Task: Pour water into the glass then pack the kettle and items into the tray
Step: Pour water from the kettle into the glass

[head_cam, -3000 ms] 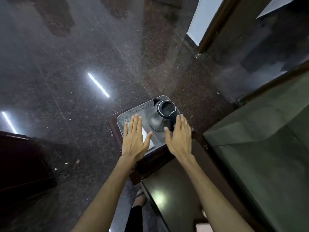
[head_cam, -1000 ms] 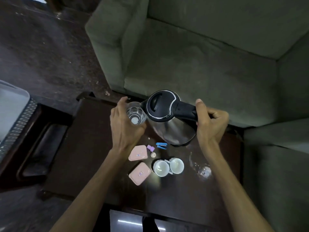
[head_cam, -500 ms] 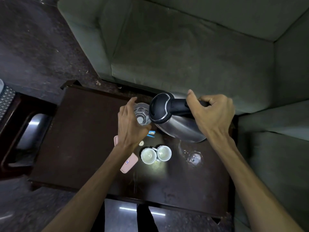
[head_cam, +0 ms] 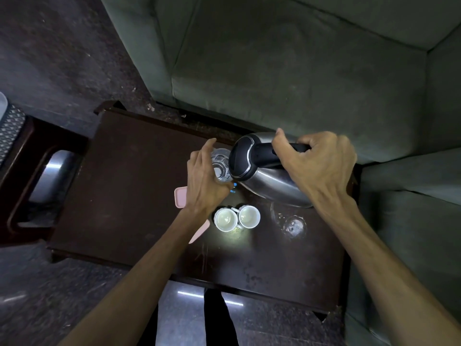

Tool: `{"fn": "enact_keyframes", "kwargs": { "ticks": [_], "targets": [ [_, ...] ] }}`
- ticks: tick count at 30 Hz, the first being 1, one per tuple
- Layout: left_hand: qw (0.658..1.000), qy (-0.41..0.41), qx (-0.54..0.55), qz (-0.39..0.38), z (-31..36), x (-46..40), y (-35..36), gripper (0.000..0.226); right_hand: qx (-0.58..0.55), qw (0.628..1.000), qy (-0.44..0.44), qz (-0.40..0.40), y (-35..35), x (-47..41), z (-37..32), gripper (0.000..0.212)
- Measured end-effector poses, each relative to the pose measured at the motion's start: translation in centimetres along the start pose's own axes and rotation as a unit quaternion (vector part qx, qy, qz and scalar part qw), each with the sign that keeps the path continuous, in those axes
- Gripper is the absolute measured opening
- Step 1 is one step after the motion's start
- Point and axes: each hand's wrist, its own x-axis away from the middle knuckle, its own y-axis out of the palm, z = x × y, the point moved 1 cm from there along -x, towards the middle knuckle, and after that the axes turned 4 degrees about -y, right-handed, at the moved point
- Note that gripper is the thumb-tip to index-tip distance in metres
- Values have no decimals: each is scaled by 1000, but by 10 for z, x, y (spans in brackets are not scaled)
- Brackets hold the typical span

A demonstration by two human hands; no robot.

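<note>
My right hand (head_cam: pixel 319 168) grips the black handle of a steel kettle (head_cam: pixel 269 186), which is tilted left with its black lid toward a clear glass (head_cam: pixel 220 166). My left hand (head_cam: pixel 204 186) is wrapped around that glass above the dark wooden table (head_cam: pixel 124 183). Two white cups (head_cam: pixel 237 218) stand side by side just nearer to me. Two pink boxes (head_cam: pixel 180 197) lie partly hidden under my left wrist. A small blue item (head_cam: pixel 234 191) peeks out below the glass. The tray (head_cam: pixel 10 128) shows only as a patterned edge at the far left.
A second clear glass (head_cam: pixel 291 224) stands on the table right of the cups, under the kettle. A green sofa (head_cam: pixel 287 71) wraps around the table's far and right sides. A dark side table (head_cam: pixel 30 176) stands at the left.
Three seconds ago both hands hovered over the tray with the kettle in it. Since then the kettle came to the table and has tipped further left toward the glass held in my left hand.
</note>
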Motion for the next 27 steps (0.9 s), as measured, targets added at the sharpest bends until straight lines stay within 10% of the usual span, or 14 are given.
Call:
{"fn": "enact_keyframes", "kwargs": {
  "ticks": [27],
  "targets": [
    [1000,-12,-15,-7,-13,-6,-5,100,60,997,-46,-26,10,-10,-26,70]
  ]
}}
